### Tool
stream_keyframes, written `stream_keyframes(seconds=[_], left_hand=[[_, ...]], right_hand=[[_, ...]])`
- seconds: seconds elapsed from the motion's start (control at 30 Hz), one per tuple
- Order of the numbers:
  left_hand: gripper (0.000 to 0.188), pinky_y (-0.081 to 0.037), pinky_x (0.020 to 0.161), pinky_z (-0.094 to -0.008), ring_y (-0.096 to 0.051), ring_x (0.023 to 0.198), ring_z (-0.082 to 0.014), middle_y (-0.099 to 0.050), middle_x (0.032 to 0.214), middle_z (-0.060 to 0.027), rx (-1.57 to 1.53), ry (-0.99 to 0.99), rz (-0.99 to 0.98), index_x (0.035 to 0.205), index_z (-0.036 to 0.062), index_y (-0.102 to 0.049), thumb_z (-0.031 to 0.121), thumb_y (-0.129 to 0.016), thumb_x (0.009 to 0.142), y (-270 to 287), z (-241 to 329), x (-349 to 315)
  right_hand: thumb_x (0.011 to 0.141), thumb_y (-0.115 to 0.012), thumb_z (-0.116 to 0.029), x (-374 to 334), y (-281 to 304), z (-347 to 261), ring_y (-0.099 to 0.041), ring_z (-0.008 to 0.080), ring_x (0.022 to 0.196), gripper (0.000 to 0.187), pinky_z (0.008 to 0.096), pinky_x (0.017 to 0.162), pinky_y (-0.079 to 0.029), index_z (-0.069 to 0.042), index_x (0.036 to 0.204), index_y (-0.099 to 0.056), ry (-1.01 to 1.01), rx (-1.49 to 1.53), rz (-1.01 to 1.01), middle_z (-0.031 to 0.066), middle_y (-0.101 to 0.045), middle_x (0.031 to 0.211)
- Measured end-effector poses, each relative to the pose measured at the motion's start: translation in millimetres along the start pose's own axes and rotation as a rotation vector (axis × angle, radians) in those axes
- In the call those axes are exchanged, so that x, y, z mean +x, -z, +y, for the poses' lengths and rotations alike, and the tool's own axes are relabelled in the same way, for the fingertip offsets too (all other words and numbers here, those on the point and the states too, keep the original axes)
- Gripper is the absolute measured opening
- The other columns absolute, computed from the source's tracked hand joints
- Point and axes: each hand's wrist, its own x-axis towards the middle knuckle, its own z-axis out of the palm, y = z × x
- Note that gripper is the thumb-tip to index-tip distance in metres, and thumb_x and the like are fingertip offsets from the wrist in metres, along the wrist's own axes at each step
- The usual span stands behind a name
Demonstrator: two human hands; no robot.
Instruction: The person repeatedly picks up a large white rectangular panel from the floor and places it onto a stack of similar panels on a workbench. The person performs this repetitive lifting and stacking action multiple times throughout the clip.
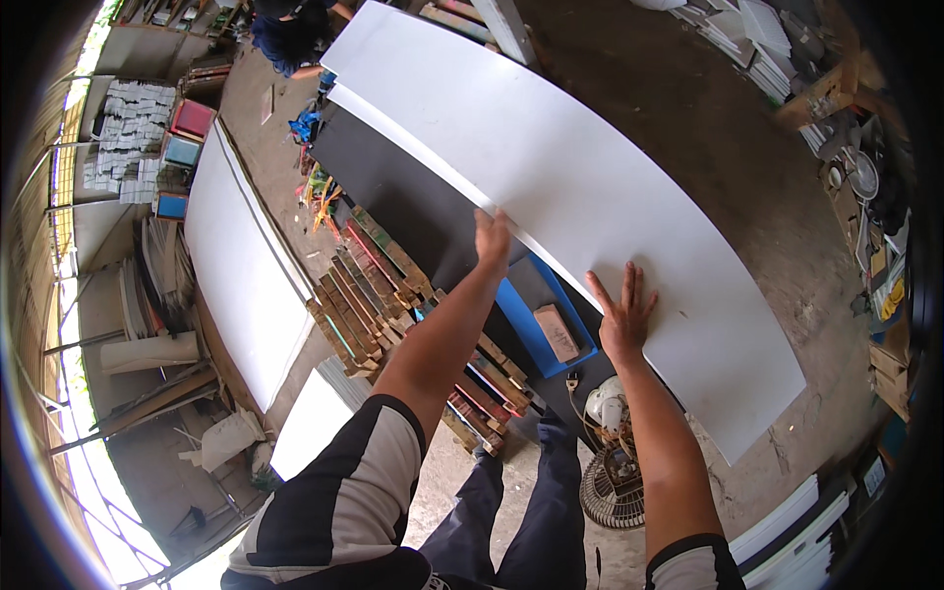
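A large white sheet (610,167) lies across a dark surface (393,182) in front of me. My left hand (492,239) is closed at the sheet's near edge, gripping it. Farther right, my right hand (625,317) rests flat on top of the sheet near the same edge, its fingers spread. Below the edge, between my arms, a brick (557,332) sits on a blue-edged dark panel or tray (580,360); the sheet covers part of it.
Wooden pallets or battens (369,285) are stacked left of my left arm. A fan (612,482) stands by my legs. Another white sheet (246,265) lies at the left. A person (285,44) bends at the sheet's far end. White offcuts (757,44) are piled far right.
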Motion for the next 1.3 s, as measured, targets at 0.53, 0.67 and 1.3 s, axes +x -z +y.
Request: stream_keyframes(seconds=[0.53, 0.67, 1.3], left_hand=[[0.101, -0.05, 0.1, -0.0621, -0.044, 0.14, -0.0431, -0.031, 0.162, -0.0156, -0.201, 0.156, -0.179, 0.163, 0.0247, 0.016, 0.042, -0.063, 0.102, -10, 37, 0], [0.107, -0.049, 0.101, -0.063, -0.035, 0.145, -0.0464, -0.02, 0.167, -0.0166, -0.235, 0.177, -0.143, 0.161, 0.0281, 0.021, 0.042, -0.066, 0.1, -14, 28, 1], [0.083, -0.055, 0.089, -0.0509, -0.062, 0.112, -0.0303, -0.047, 0.148, -0.0109, -0.192, -0.016, -0.118, 0.162, 0.0317, -0.004, 0.036, -0.062, 0.103, 3, 40, 12]], right_hand=[[0.08, -0.075, -0.067, 159, 11, 142, -0.032, 0.0366, 0.149, 0.097, 0.0605, 0.12, -0.025, -0.031, 0.16, -0.032, -0.413, 0.308, 0.115, 0.0178, -0.042, 0.156], [0.075, -0.082, -0.06, 153, 6, 143, -0.044, 0.039, 0.137, 0.093, 0.0609, 0.12, -0.02, -0.031, 0.154, -0.043, -0.314, 0.207, 0.072, 0.0134, -0.051, 0.145], [0.092, -0.073, -0.041, 157, 2, 118, -0.049, 0.0365, 0.134, 0.065, 0.0577, 0.112, -0.036, -0.026, 0.151, -0.049, -0.009, 0.165, 0.2, 0.0162, -0.053, 0.143]])
